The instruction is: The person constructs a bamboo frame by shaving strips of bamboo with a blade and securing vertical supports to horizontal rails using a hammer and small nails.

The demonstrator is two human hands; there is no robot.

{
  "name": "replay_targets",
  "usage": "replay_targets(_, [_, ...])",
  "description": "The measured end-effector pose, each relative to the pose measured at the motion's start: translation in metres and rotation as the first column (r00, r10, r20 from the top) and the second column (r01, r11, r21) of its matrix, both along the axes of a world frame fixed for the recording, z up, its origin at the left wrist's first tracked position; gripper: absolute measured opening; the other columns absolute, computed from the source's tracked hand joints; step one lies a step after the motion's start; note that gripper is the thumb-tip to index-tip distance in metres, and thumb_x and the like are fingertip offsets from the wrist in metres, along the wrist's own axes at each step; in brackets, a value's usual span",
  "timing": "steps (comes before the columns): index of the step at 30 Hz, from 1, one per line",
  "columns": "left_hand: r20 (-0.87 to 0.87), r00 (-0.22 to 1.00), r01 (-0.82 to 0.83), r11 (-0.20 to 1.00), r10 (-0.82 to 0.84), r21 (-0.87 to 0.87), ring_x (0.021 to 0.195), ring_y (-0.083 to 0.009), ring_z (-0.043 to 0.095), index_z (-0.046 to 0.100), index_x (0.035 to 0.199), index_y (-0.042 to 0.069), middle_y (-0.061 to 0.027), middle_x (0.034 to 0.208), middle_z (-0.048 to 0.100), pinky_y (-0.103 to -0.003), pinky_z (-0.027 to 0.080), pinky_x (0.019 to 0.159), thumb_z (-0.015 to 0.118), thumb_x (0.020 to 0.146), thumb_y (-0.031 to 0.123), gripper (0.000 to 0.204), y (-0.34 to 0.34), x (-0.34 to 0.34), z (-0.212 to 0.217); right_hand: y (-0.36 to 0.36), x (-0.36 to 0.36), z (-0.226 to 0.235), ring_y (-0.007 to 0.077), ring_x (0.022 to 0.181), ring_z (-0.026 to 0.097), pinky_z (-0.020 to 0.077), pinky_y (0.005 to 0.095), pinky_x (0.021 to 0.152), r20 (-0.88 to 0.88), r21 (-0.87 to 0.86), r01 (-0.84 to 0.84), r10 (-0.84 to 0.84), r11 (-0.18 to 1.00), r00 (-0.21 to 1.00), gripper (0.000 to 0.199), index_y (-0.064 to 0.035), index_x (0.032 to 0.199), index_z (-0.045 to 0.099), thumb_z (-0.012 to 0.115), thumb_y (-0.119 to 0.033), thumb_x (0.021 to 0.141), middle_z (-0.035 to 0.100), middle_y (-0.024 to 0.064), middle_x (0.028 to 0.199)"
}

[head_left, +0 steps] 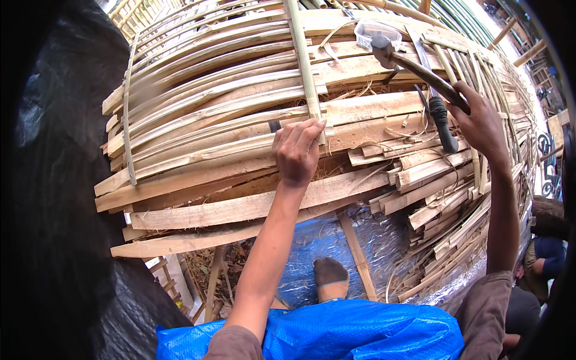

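A hammer (427, 77) with a grey metal head and a long wooden handle is raised over the right part of the work, and my right hand (480, 123) is closed round its handle end. My left hand (298, 150) is closed in a pinch at the near end of an upright bamboo strip (304, 66). What sits between its fingertips is hidden. That strip lies across a row of split bamboo slats (210, 99), which a second, thinner crosspiece (128, 114) spans at their left ends. Beneath are sawn wooden planks (360, 129).
A machete-like tool with a dark wrapped grip (442, 123) rests on the planks by my right hand. Beyond lies a clear plastic tub (377, 33). Split bamboo pieces (441, 198) are heaped at right. Blue sheeting (366, 330) covers my lap; black sheeting (72, 150) hangs at left.
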State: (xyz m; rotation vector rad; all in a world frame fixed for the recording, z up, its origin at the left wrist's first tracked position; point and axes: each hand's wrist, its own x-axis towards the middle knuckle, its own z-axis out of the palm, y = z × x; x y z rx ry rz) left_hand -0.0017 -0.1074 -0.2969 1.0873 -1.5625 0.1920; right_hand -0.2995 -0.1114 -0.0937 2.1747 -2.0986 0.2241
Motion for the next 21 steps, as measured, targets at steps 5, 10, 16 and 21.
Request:
replay_targets(5, [-0.006,1.0,0.009,1.0,-0.009,0.02,0.085,-0.0221,0.071,0.07,0.091,0.012,-0.0032,0.09,0.075,-0.034,0.051,0.075,0.08,0.085,0.008,0.012,0.001,-0.001,-0.001,-0.062,0.042,-0.037,0.0319,0.097,0.071,0.053,0.0457,0.087,0.198,-0.02,0.005,-0.001,1.0,0.98,0.037,-0.0195,0.13,0.064,0.065,-0.036,0.097,0.074,0.0132,0.104])
replay_targets(10, [-0.011,1.0,0.012,1.0,-0.012,0.005,0.088,-0.0235,0.071,0.07,0.092,0.012,-0.003,0.09,0.075,-0.035,0.052,0.078,0.08,0.084,0.008,0.013,-0.001,0.001,-0.001,-0.114,0.097,-0.035,0.0329,0.11,0.069,0.0534,0.0482,0.09,0.131,0.111,0.0,-0.014,0.994,0.991,0.047,-0.024,0.14,0.059,0.063,-0.044,0.097,0.071,0.0164,0.119])
replay_targets(16, [-0.03,0.999,0.039,0.999,-0.039,0.006,0.092,-0.0244,0.072,0.073,0.096,0.012,-0.0041,0.092,0.075,-0.036,0.054,0.081,0.081,0.083,0.008,0.016,0.0,-0.002,-0.002,-0.131,0.105,-0.07,0.035,0.111,0.068,0.0518,0.0509,0.091,0.181,0.023,-0.01,0.006,1.0,0.983,0.051,-0.0238,0.141,0.059,0.064,-0.046,0.095,0.072,0.0171,0.118])
replay_targets(21, [-0.025,0.999,0.039,0.999,-0.039,-0.006,0.094,-0.0244,0.072,0.073,0.097,0.012,-0.0041,0.091,0.075,-0.036,0.055,0.082,0.081,0.082,0.007,0.017,-0.001,0.0,-0.003,-0.128,0.112,-0.057,0.0335,0.101,0.071,0.0538,0.0487,0.086,0.175,0.061,-0.023,0.012,0.998,0.984,0.046,-0.0225,0.137,0.061,0.065,-0.041,0.095,0.074,0.0155,0.105])
